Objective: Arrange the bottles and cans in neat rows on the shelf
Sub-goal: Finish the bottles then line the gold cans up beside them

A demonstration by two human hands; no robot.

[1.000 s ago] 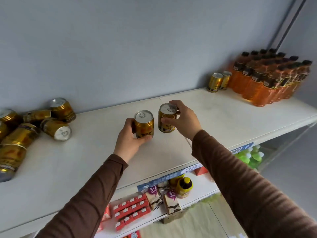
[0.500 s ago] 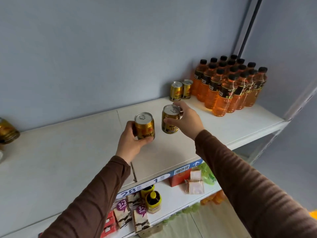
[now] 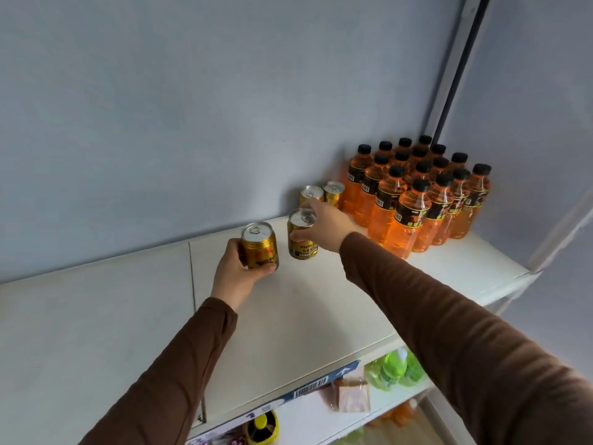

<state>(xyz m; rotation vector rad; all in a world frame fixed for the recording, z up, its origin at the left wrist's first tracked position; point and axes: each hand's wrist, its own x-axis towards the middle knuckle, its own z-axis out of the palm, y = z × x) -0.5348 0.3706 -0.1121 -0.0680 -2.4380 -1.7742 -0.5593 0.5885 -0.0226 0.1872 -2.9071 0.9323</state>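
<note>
Head view, writing: the gold can in the left hand [image 3: 259,246] shows part of a word that looks like "wealth gu…" low on its side, with red characters above, too blurred to read. The gold can in the right hand [image 3: 301,234] shows "wealth" and a pale strip of small print, unreadable.
Bottle labels: the orange bottles [image 3: 417,191] carry black bands with a barcode and yellowish print that cannot be read.
Shelf edge tag: a blue and white strip [image 3: 316,385] on the near edge of the shelf [image 3: 96,316] bears a barcode and a white arrow; its numbers are cut off.
Left hand: the left hand [image 3: 236,271] grips its can from the left and beneath, fingers curled round the base, arm in a brown sleeve stretched up from the near left.
Right hand: the right hand [image 3: 324,228] holds its can from the right, thumb across the front, fingers over the rim, arm stretched far.
Cans' place: both upright, mid-shelf, just left of the bottles.
Far cans: two gold cans [image 3: 322,194] stand by the wall, beside the bottles.
Bottles' place: packed in rows at the far right corner.
Lower shelf: green bottles [image 3: 396,369] and a yellow lid [image 3: 261,425] show below.
</note>
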